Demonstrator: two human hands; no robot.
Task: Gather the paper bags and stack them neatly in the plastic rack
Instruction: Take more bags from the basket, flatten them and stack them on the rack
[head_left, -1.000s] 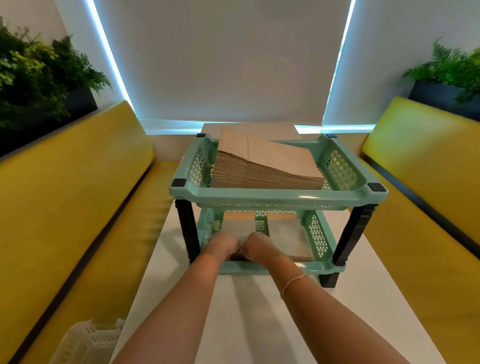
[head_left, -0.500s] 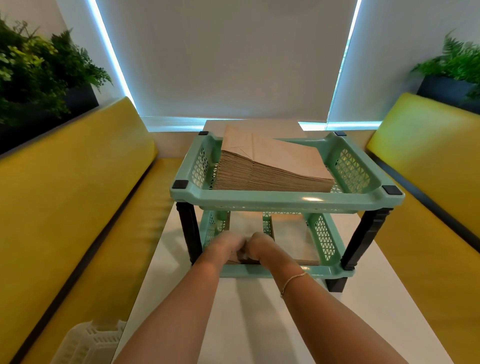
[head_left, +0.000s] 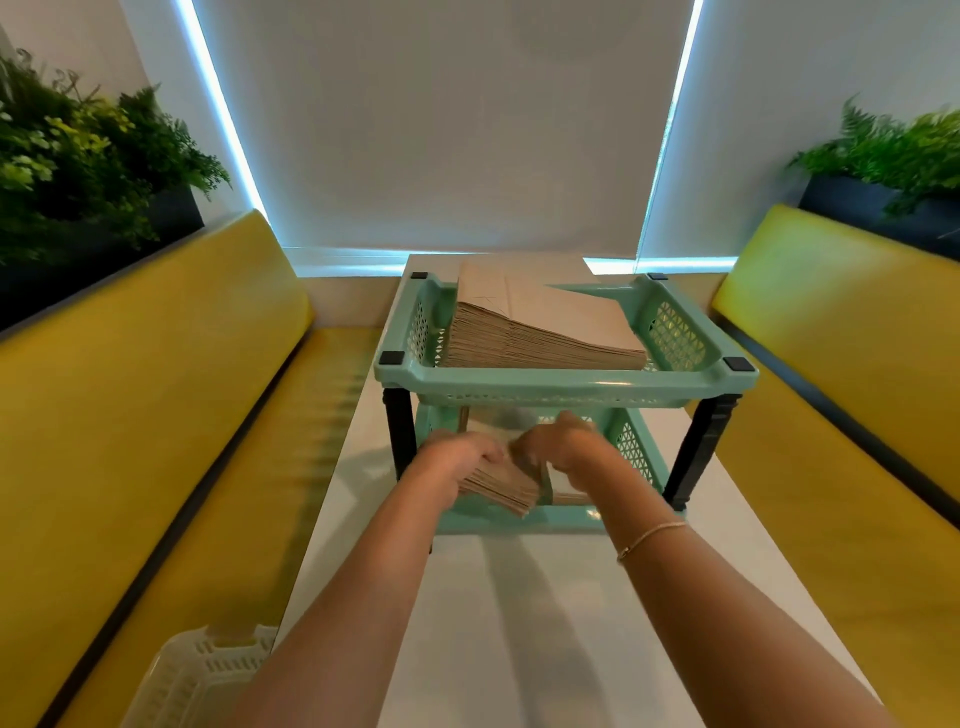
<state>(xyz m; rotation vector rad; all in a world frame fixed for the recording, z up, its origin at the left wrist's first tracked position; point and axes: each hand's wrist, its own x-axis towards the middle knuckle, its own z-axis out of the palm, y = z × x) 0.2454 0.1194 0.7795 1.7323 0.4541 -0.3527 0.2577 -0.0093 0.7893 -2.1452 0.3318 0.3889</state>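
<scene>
Looks like a café booth here: yellow padded benches (head_left: 156, 374) flanking a white table (head_left: 519, 623), planters of greenery (head_left: 88, 161) behind, blinds (head_left: 441, 119) drawn.

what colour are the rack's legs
Black, on a mint green rack; clearest in the head view.

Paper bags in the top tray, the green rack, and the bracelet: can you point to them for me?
Paper bags (head_left: 545, 327): head view, flat top of the stack in the upper tray.
Green rack (head_left: 561, 385): head view, front rim of its upper tray.
Bracelet (head_left: 650, 535): head view, chain across the right wrist.
</scene>
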